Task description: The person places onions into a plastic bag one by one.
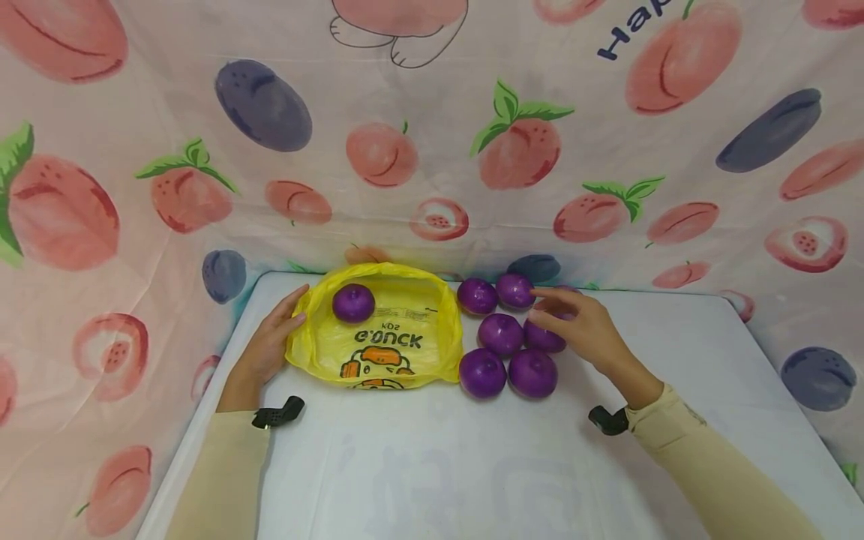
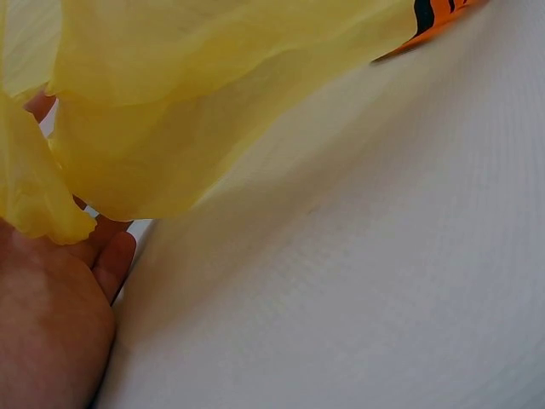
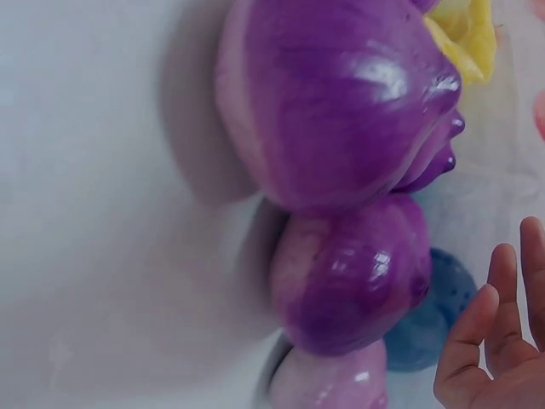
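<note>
A yellow plastic bag (image 1: 442, 330) with a printed duck lies with its mouth wide on the table, and one purple onion (image 1: 354, 303) is inside. My left hand (image 1: 270, 341) rests against the bag's left side, fingers fairly straight along the rim; in the left wrist view yellow film (image 2: 145, 162) covers part of that hand (image 2: 51, 315). Several glossy purple onions (image 1: 501, 334) sit grouped right of the bag. Over their right side hovers my right hand (image 1: 583, 330), partly hiding a rear onion. The right wrist view shows its fingers (image 3: 464, 349) apart, holding nothing, beside the onions (image 3: 341, 102).
The white table (image 1: 418, 465) ends at the back against a hanging cloth (image 1: 337, 97) printed with peaches and plums. Black wrist devices (image 1: 280, 413) are on both forearms. The bag's right edge touches or nearly touches the nearest onions.
</note>
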Demonstrator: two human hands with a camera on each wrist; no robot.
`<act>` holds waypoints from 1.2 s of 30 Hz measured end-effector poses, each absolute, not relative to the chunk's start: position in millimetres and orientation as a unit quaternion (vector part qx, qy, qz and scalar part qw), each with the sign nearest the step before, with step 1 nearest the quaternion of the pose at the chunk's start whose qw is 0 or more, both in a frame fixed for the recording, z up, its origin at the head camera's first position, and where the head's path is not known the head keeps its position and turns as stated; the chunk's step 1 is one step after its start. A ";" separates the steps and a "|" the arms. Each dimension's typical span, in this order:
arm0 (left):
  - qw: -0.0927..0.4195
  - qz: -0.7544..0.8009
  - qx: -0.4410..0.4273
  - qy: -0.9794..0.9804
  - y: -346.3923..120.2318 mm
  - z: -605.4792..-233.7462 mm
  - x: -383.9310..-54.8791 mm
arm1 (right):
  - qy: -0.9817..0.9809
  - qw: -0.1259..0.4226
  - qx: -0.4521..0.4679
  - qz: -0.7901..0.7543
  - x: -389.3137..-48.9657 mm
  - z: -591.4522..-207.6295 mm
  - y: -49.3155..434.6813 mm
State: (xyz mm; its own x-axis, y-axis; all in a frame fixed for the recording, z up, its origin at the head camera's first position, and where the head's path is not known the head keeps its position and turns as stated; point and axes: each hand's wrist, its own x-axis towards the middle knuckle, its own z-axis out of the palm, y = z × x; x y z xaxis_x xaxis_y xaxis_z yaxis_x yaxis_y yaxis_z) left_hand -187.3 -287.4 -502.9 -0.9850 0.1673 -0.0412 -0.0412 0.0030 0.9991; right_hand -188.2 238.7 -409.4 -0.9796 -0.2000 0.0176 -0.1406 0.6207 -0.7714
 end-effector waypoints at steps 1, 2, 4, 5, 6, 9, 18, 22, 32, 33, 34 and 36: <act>0.074 0.704 0.045 0.704 -287.5 -503.1 -187.2 | 0.901 0.034 -0.091 -0.424 -188.1 -410.5 240.6; 0.074 0.704 0.046 0.704 -287.6 -503.2 -187.1 | 0.902 0.034 -0.087 -0.422 -187.9 -411.3 242.3; 0.072 0.704 0.047 0.705 -287.6 -503.4 -187.0 | 0.903 0.032 -0.081 -0.420 -187.5 -413.0 245.4; 0.073 0.704 0.048 0.705 -287.8 -503.6 -187.0 | 0.902 0.033 -0.078 -0.423 -187.3 -414.0 247.0; 0.073 0.704 0.048 0.705 -287.8 -503.6 -186.9 | 0.902 0.033 -0.076 -0.424 -187.0 -414.8 248.7; 0.073 0.702 0.045 0.707 -288.0 -503.6 -186.5 | 0.901 0.029 -0.071 -0.427 -187.4 -418.7 253.7; 0.076 0.713 0.051 0.695 -289.3 -505.1 -187.4 | 0.911 0.006 -0.067 -0.408 -193.7 -428.0 269.6; 0.075 0.714 0.061 0.694 -289.5 -505.9 -187.5 | 0.917 -0.003 -0.056 -0.396 -196.4 -429.8 276.2; 0.072 0.712 0.060 0.696 -289.0 -506.5 -188.5 | 0.924 -0.014 -0.021 -0.382 -206.1 -433.3 295.7; 0.072 0.713 0.062 0.694 -289.0 -506.6 -188.6 | 0.924 -0.013 -0.016 -0.383 -207.5 -434.2 297.6; 0.071 0.714 0.062 0.694 -288.9 -506.6 -188.5 | 0.923 -0.011 -0.012 -0.383 -208.9 -435.1 299.3; 0.070 0.715 0.065 0.693 -288.9 -506.6 -188.6 | 0.923 -0.008 -0.002 -0.385 -211.2 -437.3 302.0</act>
State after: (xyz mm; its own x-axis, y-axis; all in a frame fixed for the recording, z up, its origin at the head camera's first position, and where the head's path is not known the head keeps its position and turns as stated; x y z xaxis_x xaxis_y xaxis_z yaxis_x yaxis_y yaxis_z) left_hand -188.6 -288.9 -506.6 -0.9819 0.1896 -0.0041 -0.0102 -0.0309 0.9995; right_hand -211.2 302.0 -437.3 -0.9999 0.0027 0.0152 -0.0089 0.7034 -0.7107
